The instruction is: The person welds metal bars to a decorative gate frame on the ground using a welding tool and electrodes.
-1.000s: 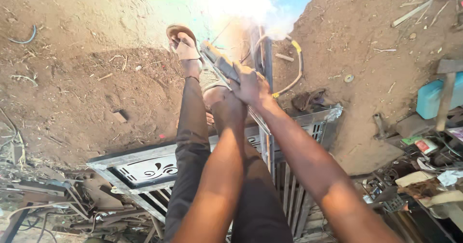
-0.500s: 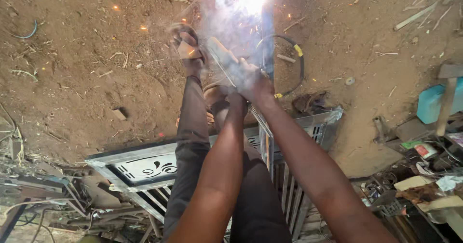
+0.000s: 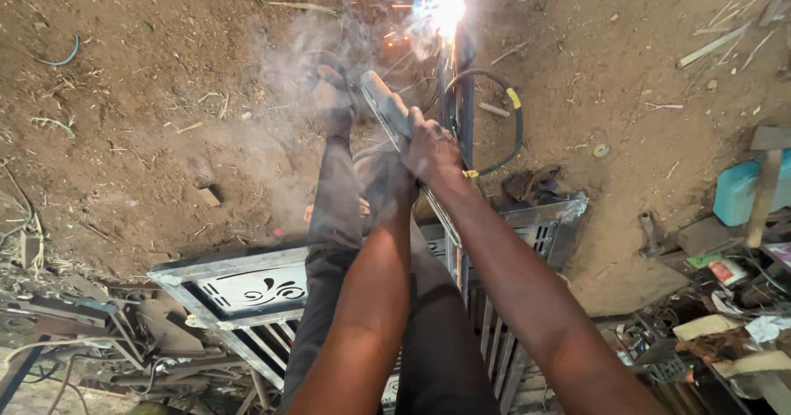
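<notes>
My right hand (image 3: 430, 147) is shut around a grey welding electrode holder (image 3: 386, 106) that points away from me. A bright white arc (image 3: 442, 3) burns at the far end of an upright metal bar (image 3: 463, 77), throwing sparks and smoke. My left hand (image 3: 386, 178) lies just under my right wrist, against my raised knee; smoke and shadow hide its fingers. My leg in dark trousers (image 3: 334, 217) stretches forward, with the sandalled foot (image 3: 332, 93) close to the arc.
A metal gate panel (image 3: 247, 287) with scrollwork and bars lies under my legs. A black cable (image 3: 512, 106) with yellow tape loops right of the bar. Scrap metal (image 3: 74, 341) is piled at the lower left, and tools and a blue container (image 3: 737, 192) sit at the right. The ground is bare earth.
The glare has shrunk to a small arc at the bar's far end. Smoke has spread over my foot and knee. Both hands stay together on the holder side.
</notes>
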